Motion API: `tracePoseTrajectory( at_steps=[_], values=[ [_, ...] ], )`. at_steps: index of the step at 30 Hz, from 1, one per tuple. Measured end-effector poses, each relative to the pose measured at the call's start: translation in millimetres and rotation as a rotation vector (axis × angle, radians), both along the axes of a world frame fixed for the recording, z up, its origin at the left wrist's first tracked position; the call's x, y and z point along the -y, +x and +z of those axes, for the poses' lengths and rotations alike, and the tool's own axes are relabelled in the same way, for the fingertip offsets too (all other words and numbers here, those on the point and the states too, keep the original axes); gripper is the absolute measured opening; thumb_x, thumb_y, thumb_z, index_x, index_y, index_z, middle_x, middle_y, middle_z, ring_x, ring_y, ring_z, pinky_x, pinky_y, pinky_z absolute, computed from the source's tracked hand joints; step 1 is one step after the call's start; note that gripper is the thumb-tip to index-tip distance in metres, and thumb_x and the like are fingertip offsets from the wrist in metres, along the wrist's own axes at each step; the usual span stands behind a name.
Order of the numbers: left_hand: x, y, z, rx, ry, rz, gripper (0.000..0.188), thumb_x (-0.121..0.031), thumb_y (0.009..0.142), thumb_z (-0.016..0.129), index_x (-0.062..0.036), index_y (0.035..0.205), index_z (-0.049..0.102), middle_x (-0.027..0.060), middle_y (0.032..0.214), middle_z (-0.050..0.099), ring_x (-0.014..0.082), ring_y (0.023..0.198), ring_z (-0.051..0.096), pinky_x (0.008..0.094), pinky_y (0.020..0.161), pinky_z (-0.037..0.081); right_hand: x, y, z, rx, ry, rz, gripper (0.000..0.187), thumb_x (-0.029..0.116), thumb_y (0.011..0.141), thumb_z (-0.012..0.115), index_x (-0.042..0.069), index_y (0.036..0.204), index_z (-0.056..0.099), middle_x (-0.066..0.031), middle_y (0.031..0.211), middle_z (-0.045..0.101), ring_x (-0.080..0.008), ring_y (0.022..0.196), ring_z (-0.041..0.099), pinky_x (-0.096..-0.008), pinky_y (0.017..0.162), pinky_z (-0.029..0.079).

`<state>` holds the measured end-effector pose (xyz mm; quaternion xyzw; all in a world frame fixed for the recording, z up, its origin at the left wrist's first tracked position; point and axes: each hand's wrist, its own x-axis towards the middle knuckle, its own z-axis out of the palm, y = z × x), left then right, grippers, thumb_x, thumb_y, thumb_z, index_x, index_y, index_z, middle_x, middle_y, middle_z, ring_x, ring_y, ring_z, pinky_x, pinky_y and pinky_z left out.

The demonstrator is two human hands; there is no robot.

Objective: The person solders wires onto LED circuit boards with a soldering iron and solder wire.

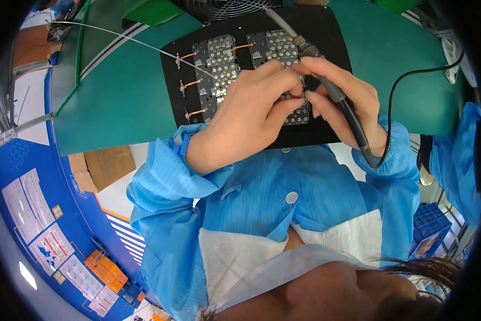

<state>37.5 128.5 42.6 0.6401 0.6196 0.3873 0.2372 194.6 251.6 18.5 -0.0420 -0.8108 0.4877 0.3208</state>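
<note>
Two columns of circuit boards (220,51) lie on the black mat (327,35), and we find both hands meeting over the right-hand column. The left hand (245,109) has thumb and forefinger brought close together; we cannot tell what, if anything, is between them. The right hand (363,97) holds a soldering iron (332,90), its tip pointing away from the fingertips. We judge the step in hand to be fine fingerwork; the next move calls for steadiness and for keeping that tip clear of boards and fingers.
</note>
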Motion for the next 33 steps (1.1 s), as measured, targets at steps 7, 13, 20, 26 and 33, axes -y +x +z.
tracePoseTrajectory(
  at_steps=[7, 13, 20, 26, 33],
  values=[
    [18.3, -32.5, 2.9, -0.175, -0.034, 0.113, 0.008, 0.001, 0.075, 0.071, -0.0018, 0.083, 0.068, 0.0059, 0.078, 0.056, 0.0154, 0.063, 0.053, 0.0259, 0.056, 0.042, -18.9, -5.8, 0.5, 0.309, -0.275, 0.176, 0.044, -0.004, 0.083, 0.062, 0.011, 0.125, 0.058, -0.0103, 0.1, 0.068, -0.0147, 0.074, 0.064, -0.0244, 0.062, 0.052],
    [25.8, -57.5, -2.2, -0.22, -0.053, 0.436, 0.011, 0.001, 0.073, 0.07, -0.0047, 0.082, 0.067, 0.0061, 0.072, 0.056, 0.0208, 0.06, 0.054, 0.0318, 0.06, 0.041, -40.3, -22.0, -8.5, 0.096, 0.048, 0.105, 0.043, 0.014, 0.08, 0.07, 0.006, 0.121, 0.061, -0.013, 0.099, 0.069, -0.0192, 0.079, 0.069, -0.0267, 0.067, 0.056],
    [18.0, -59.8, -15.6, -0.335, 0.172, 0.465, 0.011, 0.005, 0.073, 0.07, 0.0009, 0.082, 0.066, 0.0082, 0.089, 0.053, 0.0197, 0.071, 0.055, 0.0282, 0.063, 0.046, -52.3, -23.7, 2.8, 0.189, 0.098, 0.047, 0.034, 0.018, 0.081, 0.072, 0.003, 0.111, 0.065, -0.0118, 0.087, 0.069, -0.0179, 0.071, 0.068, -0.0245, 0.06, 0.053],
    [9.7, -54.6, -19.4, -0.289, 0.188, 0.451, 0.011, 0.006, 0.073, 0.07, 0.002, 0.083, 0.066, 0.0076, 0.092, 0.053, 0.0178, 0.076, 0.057, 0.0263, 0.066, 0.047, -51.4, -24.3, -0.6, 0.196, 0.201, 0.001, 0.026, 0.009, 0.081, 0.07, 0.001, 0.106, 0.066, -0.0121, 0.085, 0.069, -0.0188, 0.067, 0.067, -0.0248, 0.058, 0.052],
    [5.2, -54.2, -21.0, -0.291, 0.201, 0.446, 0.011, 0.006, 0.073, 0.071, 0.0026, 0.083, 0.066, 0.0075, 0.092, 0.054, 0.0176, 0.076, 0.056, 0.0263, 0.066, 0.047, -55.0, -24.2, -2.6, 0.16, 0.24, 0.009, 0.026, 0.007, 0.079, 0.07, 0.0, 0.104, 0.067, -0.0126, 0.083, 0.069, -0.0198, 0.067, 0.068, -0.0255, 0.058, 0.053]
  ],
)
